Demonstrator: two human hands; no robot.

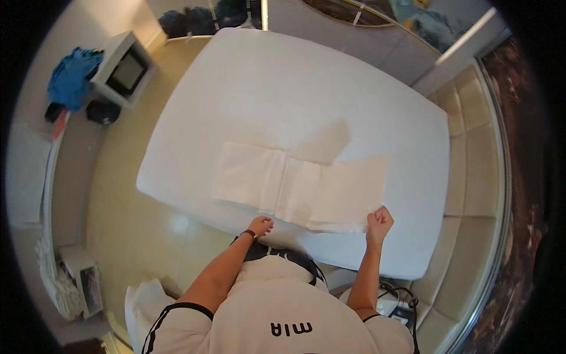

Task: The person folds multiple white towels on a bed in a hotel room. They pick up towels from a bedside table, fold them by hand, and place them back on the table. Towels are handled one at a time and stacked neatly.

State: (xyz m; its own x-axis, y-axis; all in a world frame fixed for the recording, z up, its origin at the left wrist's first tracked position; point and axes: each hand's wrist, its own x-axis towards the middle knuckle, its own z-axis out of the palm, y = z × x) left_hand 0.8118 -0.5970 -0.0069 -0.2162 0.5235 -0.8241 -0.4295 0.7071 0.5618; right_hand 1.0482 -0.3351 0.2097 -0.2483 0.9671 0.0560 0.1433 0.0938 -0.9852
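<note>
A folded white cloth (pixel 349 186), with creases and layered edges, lies partly spread near the front side of a bed covered in a white fitted sheet (pixel 283 84). My right hand (pixel 380 221) pinches the cloth's near right corner. My left hand (pixel 261 226), with a dark band at the wrist, is just off the cloth's near edge, its fingers loosely curled; nothing shows in it. A shadow falls on the sheet beyond the cloth.
A padded beige headboard (pixel 475 172) borders the bed at right. White nightstand-like furniture (pixel 126 71) stands at upper left beside blue clothing (pixel 73 77). Dark cables (pixel 413 301) and a white appliance lie at lower right. White fabric (pixel 143 309) is at lower left.
</note>
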